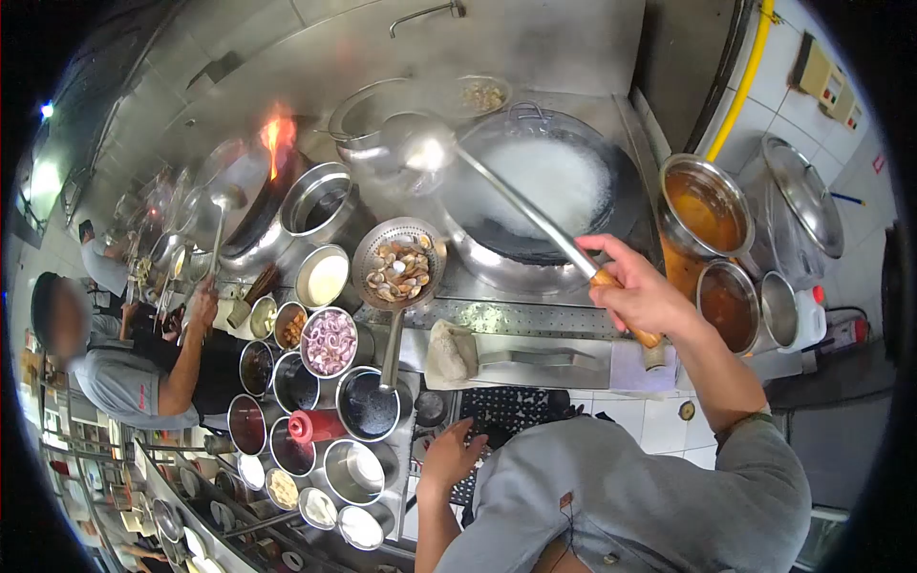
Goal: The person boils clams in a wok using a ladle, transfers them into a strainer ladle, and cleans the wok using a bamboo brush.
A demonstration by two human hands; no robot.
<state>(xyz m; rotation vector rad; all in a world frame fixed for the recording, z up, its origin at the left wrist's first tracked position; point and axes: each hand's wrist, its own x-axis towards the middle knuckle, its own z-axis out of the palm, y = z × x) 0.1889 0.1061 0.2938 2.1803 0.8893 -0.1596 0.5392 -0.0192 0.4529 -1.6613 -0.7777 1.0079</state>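
My right hand (635, 291) is wrapped around the wooden grip of a long-handled ladle (525, 205). The ladle's metal bowl is raised over the stove, to the left of a large wok (626, 181) full of white, foamy, steaming liquid. Low in front of my body, my left hand (451, 456) holds nothing, its fingers apart, near the edge of the counter. A perforated skimmer (368, 250) heaped with clams (401, 275) rests left of the wok, its handle pointing toward me over a metal pot (373, 401). A folded cloth (451, 353) lies on the stove's front ledge.
Flames (278, 143) rise at another wok on the left, where a co-worker (143, 377) holds a ladle. Bowls of sliced onion (329, 342) and other ingredients crowd the left side, with a red bottle (317, 426). Pots of brown liquid (707, 210) stand right.
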